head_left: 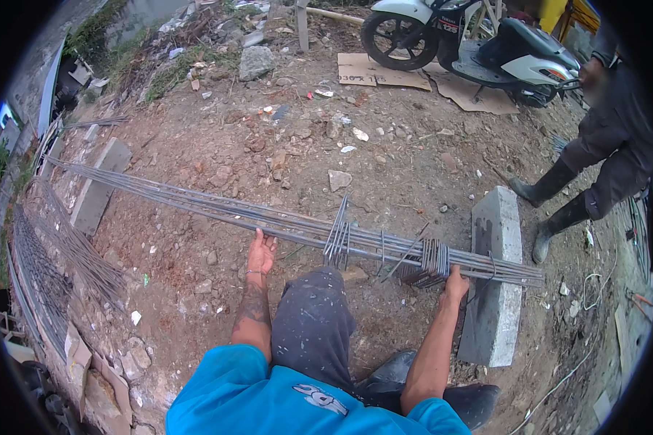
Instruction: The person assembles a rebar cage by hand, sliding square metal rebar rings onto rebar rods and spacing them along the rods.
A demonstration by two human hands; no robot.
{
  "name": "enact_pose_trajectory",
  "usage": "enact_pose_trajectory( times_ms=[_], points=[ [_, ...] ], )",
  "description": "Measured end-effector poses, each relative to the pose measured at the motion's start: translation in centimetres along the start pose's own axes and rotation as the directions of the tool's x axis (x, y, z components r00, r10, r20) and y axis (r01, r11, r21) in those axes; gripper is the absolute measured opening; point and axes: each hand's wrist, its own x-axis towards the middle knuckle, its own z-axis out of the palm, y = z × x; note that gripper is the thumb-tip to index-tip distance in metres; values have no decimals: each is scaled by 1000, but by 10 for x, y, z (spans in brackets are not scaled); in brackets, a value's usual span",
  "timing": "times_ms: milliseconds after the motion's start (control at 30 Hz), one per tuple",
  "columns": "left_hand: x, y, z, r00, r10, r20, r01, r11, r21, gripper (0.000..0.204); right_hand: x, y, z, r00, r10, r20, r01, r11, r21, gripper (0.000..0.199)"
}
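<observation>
Just rebar bundle (297, 225) under both hands

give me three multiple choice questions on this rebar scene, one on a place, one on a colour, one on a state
1. Where does the near end of the long rebar bundle rest?
A. on the concrete block
B. on the scooter
C. on the cardboard

2. What colour is the shirt of the person wearing the camera?
A. red
B. blue
C. white

3. What is the right hand doing?
A. hanging free in the air
B. holding a hammer
C. gripping the rebar bundle beside the bent stirrups

Answers:
1. A, the bars' end lies across the top of the concrete block at the right.
2. B, the sleeves and chest at the lower edge are bright blue.
3. C, its fingers close on the bars next to the stirrups, while the left hand presses on the bundle further along.
</observation>
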Motion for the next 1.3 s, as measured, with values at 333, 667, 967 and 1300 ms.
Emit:
enact_pose_trajectory(
  times_ms=[333,667,967,1300],
  points=[
    [27,7,-12,996,-78,52,71,990,125,28,-22,-26,-9,957,152,247,-227,923,310,34],
    [37,13,-8,999,-49,20,45,984,175,30,-11,-22,1,965,156,213,-199,960,199,36],
    [60,11,2,996,-74,-45,83,959,270,35,-3,-32,22,973,77,215,-115,979,170,29],
    [62,17,28,977,-95,-189,165,902,398,43,-7,-25,46,987,151,46,-153,988,28,39]
  ],
)
